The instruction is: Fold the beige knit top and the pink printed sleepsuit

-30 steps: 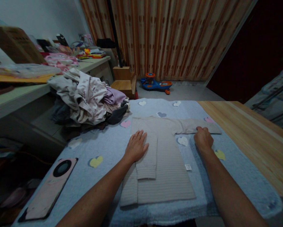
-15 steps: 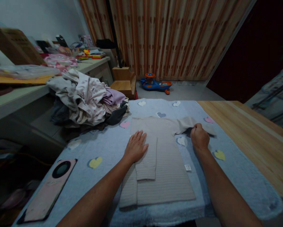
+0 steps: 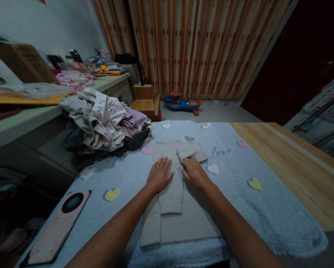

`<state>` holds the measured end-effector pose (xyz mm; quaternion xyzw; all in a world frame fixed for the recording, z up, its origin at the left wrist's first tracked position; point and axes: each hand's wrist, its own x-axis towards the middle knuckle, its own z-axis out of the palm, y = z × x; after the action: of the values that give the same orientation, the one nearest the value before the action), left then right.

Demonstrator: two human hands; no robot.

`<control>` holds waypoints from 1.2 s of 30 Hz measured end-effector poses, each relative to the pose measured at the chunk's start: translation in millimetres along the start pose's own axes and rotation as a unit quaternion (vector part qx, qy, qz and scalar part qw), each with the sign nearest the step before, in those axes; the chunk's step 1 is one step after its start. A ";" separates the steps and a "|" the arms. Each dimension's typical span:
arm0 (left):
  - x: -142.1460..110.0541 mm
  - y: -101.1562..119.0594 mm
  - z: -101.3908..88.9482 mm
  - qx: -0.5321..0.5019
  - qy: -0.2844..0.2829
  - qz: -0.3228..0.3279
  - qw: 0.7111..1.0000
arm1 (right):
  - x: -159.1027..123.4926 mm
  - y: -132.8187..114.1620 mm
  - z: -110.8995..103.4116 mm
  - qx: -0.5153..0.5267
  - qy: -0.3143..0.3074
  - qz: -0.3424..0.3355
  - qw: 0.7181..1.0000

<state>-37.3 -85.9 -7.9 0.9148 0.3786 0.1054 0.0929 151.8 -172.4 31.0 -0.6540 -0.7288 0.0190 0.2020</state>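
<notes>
A light grey ribbed long-sleeved shirt point(image 3: 171, 227) lies flat on a blue blanket with heart shapes point(image 3: 122, 216). Its left side and left sleeve are folded inward over the body. My left hand point(image 3: 159, 175) rests on that folded sleeve, fingers stretched flat. Over the shirt's middle, my right hand point(image 3: 195, 173) pinches the other sleeve point(image 3: 187, 149), which is doubled back across the upper body. The sleeve's end is partly hidden by my right hand.
A heap of crumpled clothes point(image 3: 100, 123) sits at the blanket's far left corner. A pink phone point(image 3: 57, 230) lies near the left edge. Bare wooden tabletop point(image 3: 278, 160) shows on the right. Beyond the table, a blue ride-on toy point(image 3: 182, 103) stands on the floor.
My right hand has moved left, carrying the right sleeve from its outstretched position onto the shirt body. My left hand has stayed flat on the shirt.
</notes>
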 end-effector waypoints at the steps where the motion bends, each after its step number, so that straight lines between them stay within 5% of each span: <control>1: 0.6 -0.4 -0.6 -0.010 -0.006 -0.004 1.000 | -4.8 -4.1 0.8 0.024 -0.018 -0.003 1.000; 6: 5.1 9.0 -3.1 -0.040 -0.010 -0.022 0.999 | -43.4 2.6 -8.1 0.048 -0.011 0.084 0.995; 12: 19.7 45.2 -5.5 -0.031 0.001 0.054 0.998 | -100.4 20.9 -23.8 -0.043 -0.048 0.240 0.969; 18: 45.1 67.1 -10.1 -0.012 -0.013 0.005 1.000 | -117.5 7.6 -28.1 -0.039 -0.116 0.323 0.939; 26: 70.4 63.3 -24.3 -0.139 -0.011 0.008 0.990 | -117.5 0.4 -22.9 -0.028 -0.095 0.298 0.950; 36: 78.3 25.6 -63.5 -0.345 0.150 -0.002 0.926 | -116.9 -26.5 -37.0 0.071 -0.139 0.283 0.946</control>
<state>17.4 -42.2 69.1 0.7992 0.3296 0.3651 0.3456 146.0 -297.3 41.1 -0.8084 -0.5312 0.2173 0.1308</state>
